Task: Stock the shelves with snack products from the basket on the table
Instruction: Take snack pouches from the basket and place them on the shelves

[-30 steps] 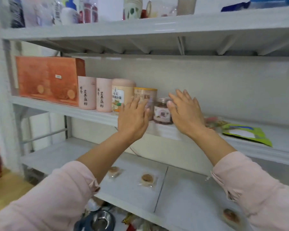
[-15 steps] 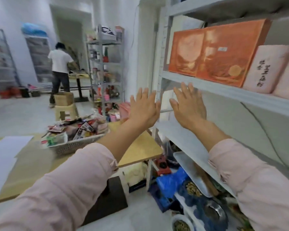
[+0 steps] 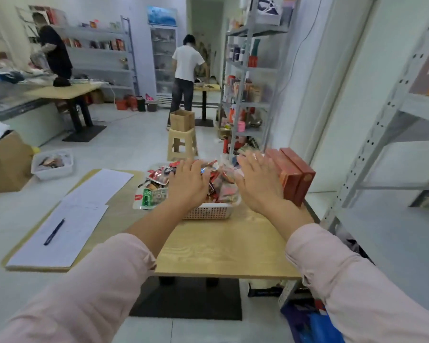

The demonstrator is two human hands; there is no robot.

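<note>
White perforated plastic basket point(image 3: 208, 213) heaped with glossy crinkled snack packets point(image 3: 156, 178), at 12 o'clock on pale wood-grain counter point(image 3: 223, 251), left hand point(image 3: 187, 186) above the heap, right hand point(image 3: 256, 184) over its 3 o'clock edge, both hands spread, grasping nothing

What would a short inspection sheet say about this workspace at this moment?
Surface: wooden table, light grain.
Job's things: white basket heaped with snack packets; grey shelf unit to the right.
Clutter: paper sheets with a blue pen on them; red boxes standing beside the basket.
Hands: left hand and right hand open, fingers straight, over the basket, holding nothing.
Cables: one thin cable down the wall beyond the table.
Surroundings: person in white and person in black at far tables; stool carrying a carton; cardboard box on the floor.
</note>
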